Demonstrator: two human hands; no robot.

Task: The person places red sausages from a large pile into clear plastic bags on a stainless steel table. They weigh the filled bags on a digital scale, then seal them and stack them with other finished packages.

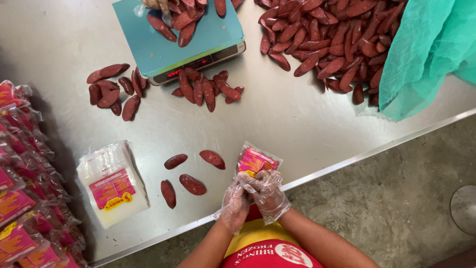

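Note:
Both my hands wear clear plastic gloves and meet at the near edge of the steel table (297, 129). My left hand (232, 204) and my right hand (270, 194) together grip the lower end of a small clear pouch (256, 161) with a pink and yellow label. Whether anything is inside the pouch cannot be made out. Several loose dark red sausages (192, 184) lie on the table just left of my hands. A stack of unfilled labelled pouches (113, 184) rests further left.
A teal scale (163, 47) at the back holds sausages, with another person's gloved hand (151, 6) over it. Sausage clusters (208, 89) lie before it, a big heap (327, 39) at back right beside green cloth (426, 54). Filled packs (22, 198) line the left edge.

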